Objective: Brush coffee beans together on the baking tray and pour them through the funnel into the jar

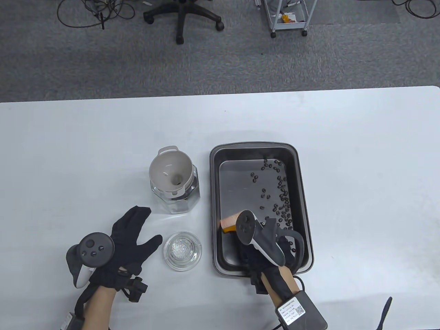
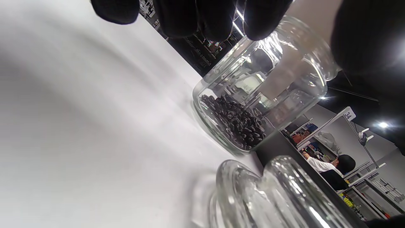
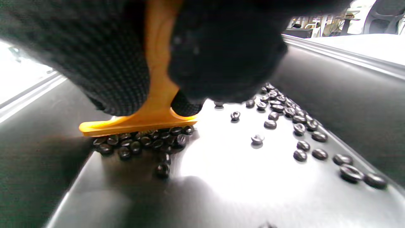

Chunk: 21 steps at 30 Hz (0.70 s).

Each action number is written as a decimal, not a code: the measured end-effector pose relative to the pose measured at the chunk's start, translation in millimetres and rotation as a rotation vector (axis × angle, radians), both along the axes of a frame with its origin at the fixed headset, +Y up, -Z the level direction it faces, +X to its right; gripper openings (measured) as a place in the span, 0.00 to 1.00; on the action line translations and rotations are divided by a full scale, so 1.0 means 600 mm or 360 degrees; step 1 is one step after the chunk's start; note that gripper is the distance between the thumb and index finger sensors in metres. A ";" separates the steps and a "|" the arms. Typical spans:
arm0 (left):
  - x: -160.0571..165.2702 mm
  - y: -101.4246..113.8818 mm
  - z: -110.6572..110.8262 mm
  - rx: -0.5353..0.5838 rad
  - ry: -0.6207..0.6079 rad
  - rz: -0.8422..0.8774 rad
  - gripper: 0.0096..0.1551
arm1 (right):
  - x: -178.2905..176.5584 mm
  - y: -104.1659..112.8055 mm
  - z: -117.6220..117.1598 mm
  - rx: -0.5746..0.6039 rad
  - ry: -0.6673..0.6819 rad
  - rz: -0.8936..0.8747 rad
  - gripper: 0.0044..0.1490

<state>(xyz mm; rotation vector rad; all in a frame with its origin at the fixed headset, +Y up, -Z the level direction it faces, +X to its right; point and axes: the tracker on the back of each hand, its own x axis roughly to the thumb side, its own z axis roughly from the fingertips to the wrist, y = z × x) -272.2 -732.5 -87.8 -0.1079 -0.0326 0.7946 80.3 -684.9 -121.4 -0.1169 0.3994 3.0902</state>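
Brushing is midway: the right hand (image 1: 264,240) grips the orange brush (image 3: 148,122) with some coffee beans (image 3: 142,142) gathered, others scattered toward the baking tray's (image 1: 215,206) 3 o'clock wall, while the left hand (image 1: 132,233) rests with fingers spread flat at 7 o'clock of the funnel-topped jar (image 1: 175,196), pouring yet undone.

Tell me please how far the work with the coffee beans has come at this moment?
Done: the jar already holds a layer of beans, the funnel sits in its mouth, and its glass lid lies beside it.
In hand: the right hand grips the orange brush, pushing a small pile of beans.
Left: many coffee beans lie scattered along the baking tray; the left hand rests open.
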 end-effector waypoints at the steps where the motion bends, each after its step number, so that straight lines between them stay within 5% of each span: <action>1: 0.000 0.000 0.000 0.0000 0.0002 -0.0002 0.52 | 0.001 0.001 0.007 -0.0007 0.0010 0.0000 0.17; 21: 0.003 -0.004 0.004 -0.0023 -0.0009 -0.0066 0.52 | 0.032 0.021 0.041 -0.0066 0.0071 -0.0101 0.20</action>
